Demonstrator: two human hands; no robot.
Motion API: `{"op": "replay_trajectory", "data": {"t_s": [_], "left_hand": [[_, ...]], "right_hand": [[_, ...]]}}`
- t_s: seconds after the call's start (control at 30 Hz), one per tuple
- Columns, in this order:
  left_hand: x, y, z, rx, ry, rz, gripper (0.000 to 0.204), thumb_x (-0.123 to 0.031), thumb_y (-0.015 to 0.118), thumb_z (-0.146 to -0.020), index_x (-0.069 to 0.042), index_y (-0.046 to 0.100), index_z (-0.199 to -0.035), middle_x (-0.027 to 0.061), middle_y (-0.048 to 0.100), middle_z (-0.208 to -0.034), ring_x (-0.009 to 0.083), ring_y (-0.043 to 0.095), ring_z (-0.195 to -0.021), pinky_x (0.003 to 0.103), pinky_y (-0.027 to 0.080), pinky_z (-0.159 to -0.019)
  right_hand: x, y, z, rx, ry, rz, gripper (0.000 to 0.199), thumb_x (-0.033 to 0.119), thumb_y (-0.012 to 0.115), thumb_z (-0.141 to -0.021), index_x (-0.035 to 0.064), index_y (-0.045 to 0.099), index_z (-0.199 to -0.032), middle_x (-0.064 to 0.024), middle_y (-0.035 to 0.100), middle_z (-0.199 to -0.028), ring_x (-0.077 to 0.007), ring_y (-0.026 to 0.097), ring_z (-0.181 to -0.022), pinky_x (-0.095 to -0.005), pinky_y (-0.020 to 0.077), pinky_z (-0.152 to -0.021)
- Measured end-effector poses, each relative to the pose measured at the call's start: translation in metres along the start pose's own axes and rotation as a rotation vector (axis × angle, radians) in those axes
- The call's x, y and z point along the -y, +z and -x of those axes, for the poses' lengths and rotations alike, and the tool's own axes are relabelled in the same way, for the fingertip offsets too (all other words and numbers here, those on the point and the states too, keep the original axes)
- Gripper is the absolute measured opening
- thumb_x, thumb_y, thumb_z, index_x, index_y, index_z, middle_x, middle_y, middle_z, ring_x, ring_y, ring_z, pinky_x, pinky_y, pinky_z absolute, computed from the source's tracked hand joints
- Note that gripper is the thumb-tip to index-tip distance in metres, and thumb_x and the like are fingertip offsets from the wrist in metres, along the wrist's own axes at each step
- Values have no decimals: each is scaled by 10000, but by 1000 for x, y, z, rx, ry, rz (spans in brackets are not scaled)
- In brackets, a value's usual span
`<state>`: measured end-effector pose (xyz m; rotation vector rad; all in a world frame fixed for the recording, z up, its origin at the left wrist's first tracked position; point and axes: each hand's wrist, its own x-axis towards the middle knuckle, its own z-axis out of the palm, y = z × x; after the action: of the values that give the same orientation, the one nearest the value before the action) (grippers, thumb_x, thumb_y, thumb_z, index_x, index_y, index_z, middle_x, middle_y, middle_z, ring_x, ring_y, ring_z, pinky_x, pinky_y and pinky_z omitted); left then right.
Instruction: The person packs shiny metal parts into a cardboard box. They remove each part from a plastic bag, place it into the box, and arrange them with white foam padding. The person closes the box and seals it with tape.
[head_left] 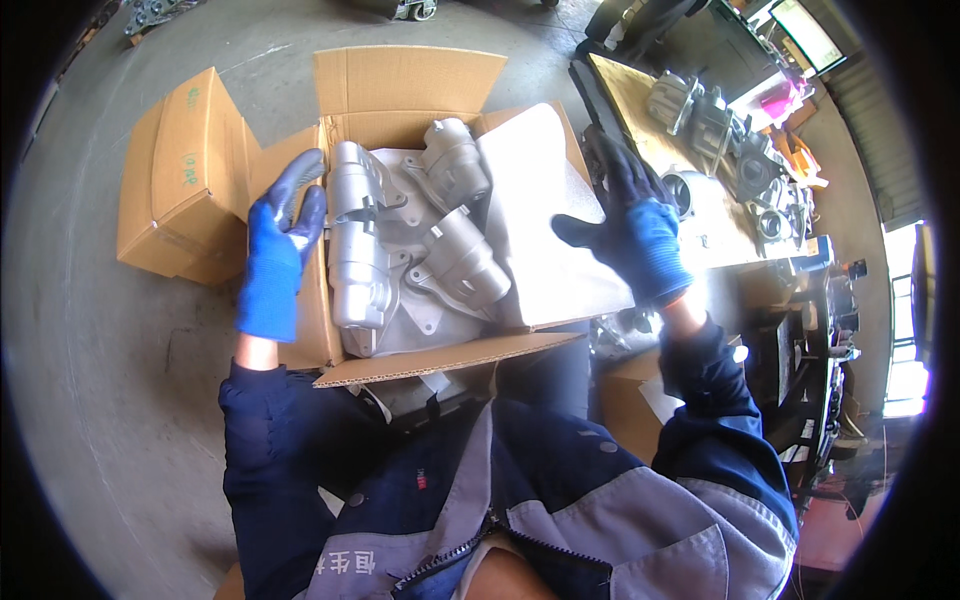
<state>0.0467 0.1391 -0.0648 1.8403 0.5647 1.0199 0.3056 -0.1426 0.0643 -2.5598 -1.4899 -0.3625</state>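
Note:
An open cardboard box [455,360] holds several silver-grey cast metal housings, among them a long cylindrical one [360,240] along the left wall and a shorter one [465,265] in the middle. A white foam sheet [545,200] covers the right part of the box and hangs over its right side. My left hand [285,215], in a blue and dark-coated glove, is at the left wall, thumb and fingers apart. My right hand [635,215], gloved alike, is held open with spread fingers at the sheet's right edge. Neither hand holds anything.
A closed cardboard box [180,180] stands on the floor to the left. At the right, a wooden-topped table [640,95] bears several metal castings [710,125]. Another cardboard box [630,395] sits by my right forearm. A person's dark-clothed legs [640,30] show at the far right.

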Motion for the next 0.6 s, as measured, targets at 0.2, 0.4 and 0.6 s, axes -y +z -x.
{"op": "replay_trajectory", "data": {"t_s": [0.2, 0.4, 0.6], "left_hand": [[-37, -19, 11, 10, -117, 158, 408, 71, 582, -976, -15, 596, -1374, 98, 685, -1280, 142, 635, -1148, 269, 494, -995], [-65, 15, 3, 309, 63, 191, 338, -100, 644, -984, -38, 624, -1315, 78, 712, -1196, 146, 678, -1039, 252, 522, -874], [11, 76, 24, 579, -38, -110, 333, -249, 602, -986, -64, 647, -1259, 96, 679, -1252, 211, 588, -1180, 337, 454, -1004]], "right_hand": [[13, 36, -6, 577, 29, -958, 619, 80, 709, -928, 67, 471, -1499, -34, 670, -854, -105, 637, -765, -289, 548, -702], [149, 149, -24, 812, -285, -601, 769, 222, 657, -898, 73, 305, -1565, -179, 685, -892, -328, 674, -810, -462, 522, -850], [131, 149, -5, 721, -715, -822, 549, 367, 720, -937, 48, 601, -1368, -222, 714, -1162, -352, 667, -1135, -415, 511, -1029]]}}
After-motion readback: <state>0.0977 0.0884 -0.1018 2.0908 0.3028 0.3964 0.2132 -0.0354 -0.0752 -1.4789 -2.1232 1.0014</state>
